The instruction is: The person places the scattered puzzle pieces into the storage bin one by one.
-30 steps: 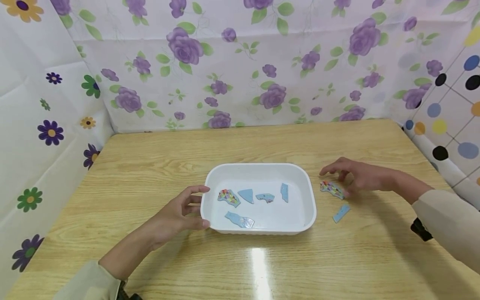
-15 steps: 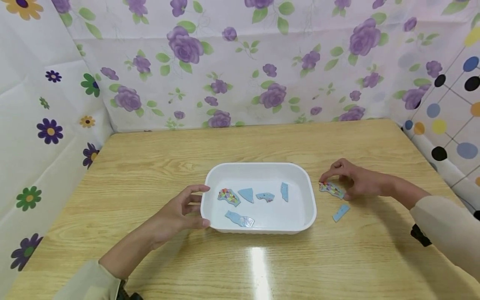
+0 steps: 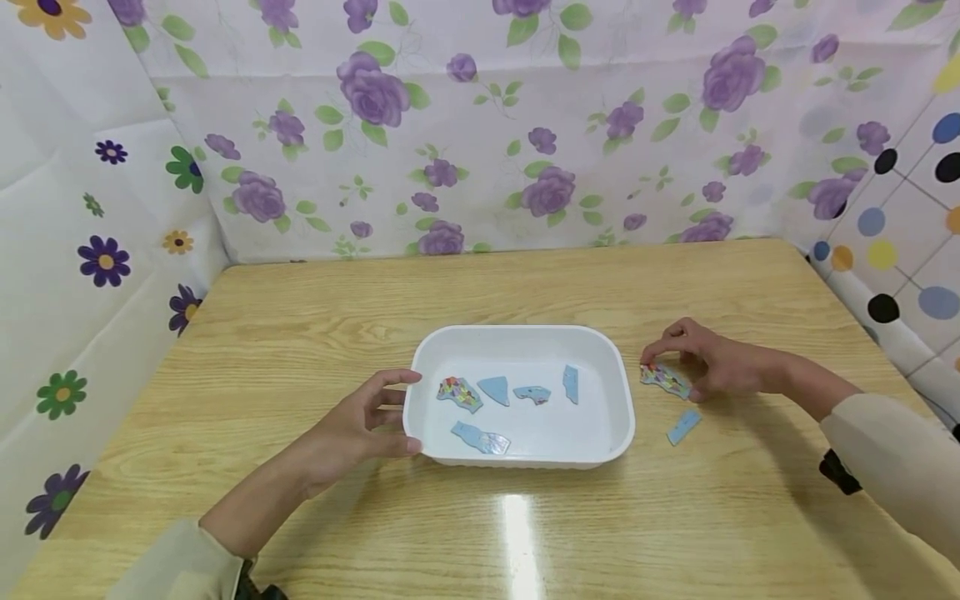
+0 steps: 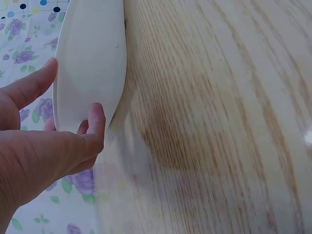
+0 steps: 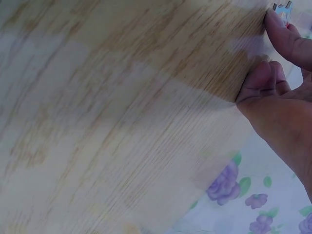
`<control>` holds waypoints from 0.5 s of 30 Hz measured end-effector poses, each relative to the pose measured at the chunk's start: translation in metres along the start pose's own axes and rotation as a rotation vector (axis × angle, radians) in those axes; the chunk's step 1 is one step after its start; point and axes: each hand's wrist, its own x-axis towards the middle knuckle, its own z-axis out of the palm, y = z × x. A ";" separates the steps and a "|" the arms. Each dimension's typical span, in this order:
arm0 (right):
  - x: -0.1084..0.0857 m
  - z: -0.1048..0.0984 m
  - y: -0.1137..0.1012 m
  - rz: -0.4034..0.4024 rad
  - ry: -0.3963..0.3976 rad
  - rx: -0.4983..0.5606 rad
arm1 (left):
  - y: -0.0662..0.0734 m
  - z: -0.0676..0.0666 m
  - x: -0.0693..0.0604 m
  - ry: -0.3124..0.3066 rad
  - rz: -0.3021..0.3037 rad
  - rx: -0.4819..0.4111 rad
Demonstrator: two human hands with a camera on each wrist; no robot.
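Note:
A white plastic tray (image 3: 525,442) stands mid-table. The person's left hand (image 3: 348,429) holds its left end, thumb at the near corner and fingertips at the far one; the left wrist view shows this hand (image 4: 58,141) against the outer wall. Right of the tray, the right hand (image 3: 712,362) pinches a flat multicoloured piece (image 3: 666,381) on the table between thumb and fingertip, at opposite ends. In the right wrist view, only a bit of that piece (image 5: 284,10) shows by the fingers. A small light-blue strip (image 3: 683,427) lies just nearer than that hand.
Inside the tray, spaced apart, lie a multicoloured piece (image 3: 460,393), a blue triangular piece (image 3: 495,389) and several other light-blue pieces, including a long one (image 3: 480,437). Flowered sheets (image 3: 465,125) border the wooden table (image 3: 315,317) at the back and left; a dotted sheet hangs right.
The right hand's fingertip has come down onto the far end of the multicoloured piece, with the thumb at its near end. The left hand and tray stay in place.

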 end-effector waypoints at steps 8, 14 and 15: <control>0.000 -0.001 -0.004 0.052 -0.001 0.024 | -0.001 -0.001 0.001 -0.007 0.001 -0.009; 0.001 0.000 -0.004 0.051 0.005 0.032 | 0.000 0.000 0.001 -0.009 0.000 -0.019; 0.001 0.000 -0.004 0.046 0.008 0.032 | 0.000 0.000 0.001 -0.006 -0.001 -0.017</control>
